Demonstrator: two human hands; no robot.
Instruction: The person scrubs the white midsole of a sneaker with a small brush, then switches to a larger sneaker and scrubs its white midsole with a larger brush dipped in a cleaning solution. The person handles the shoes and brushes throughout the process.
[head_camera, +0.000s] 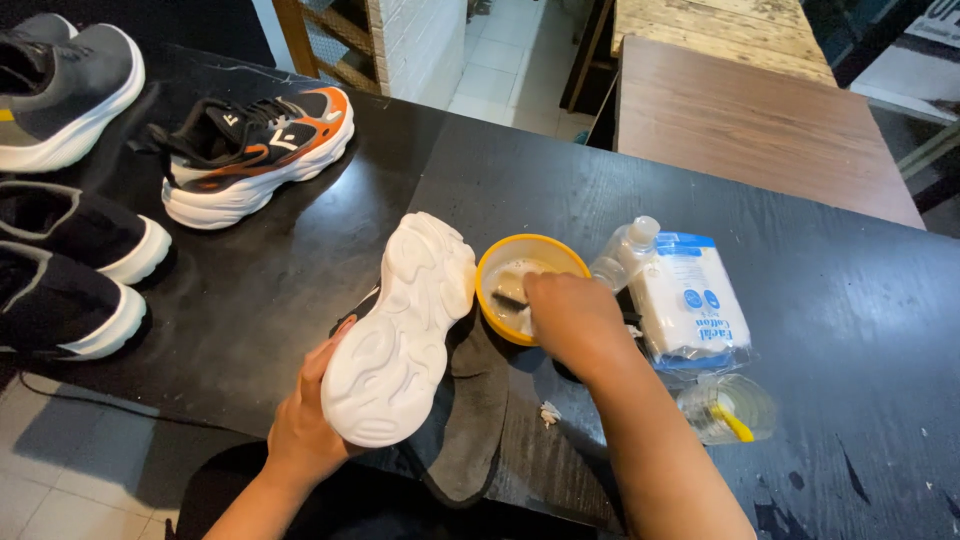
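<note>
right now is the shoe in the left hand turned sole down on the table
No, the left hand holds the shoe with its white sole facing up, while the right hand dips a brush into the yellow bowl.

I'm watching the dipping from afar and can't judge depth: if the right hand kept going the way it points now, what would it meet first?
The right hand points into the yellow bowl with a brush. Going on, it would likely first meet the bowl's liquid and far inner wall, then the white sole of the shoe beside it. Depth is unclear.
</note>
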